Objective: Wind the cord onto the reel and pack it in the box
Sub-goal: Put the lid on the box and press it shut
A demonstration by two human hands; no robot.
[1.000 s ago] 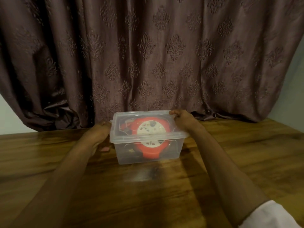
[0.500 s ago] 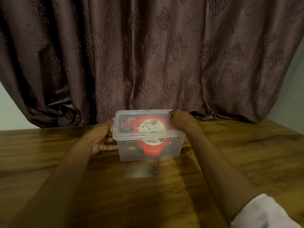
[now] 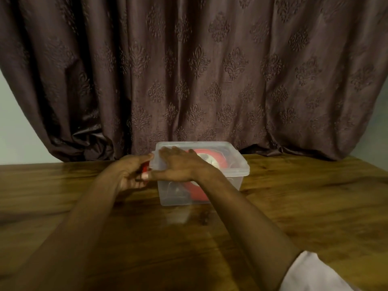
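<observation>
Clear box sits near the table's far edge, lid on, the red reel visible inside. Right hand lies flat across the lid's left end — fingers straight, slightly spread. Left hand curls against the box's left side — something red shows between its fingers, too blurred to tell.

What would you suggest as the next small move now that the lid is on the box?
Probably press the lid down along its left edge. The red reel already sits inside the clear box, the right hand lies flat on the lid, and the left hand curls its fingers at the box's left end, apparently at a red latch, though blur hides whether that end is closed.
</observation>
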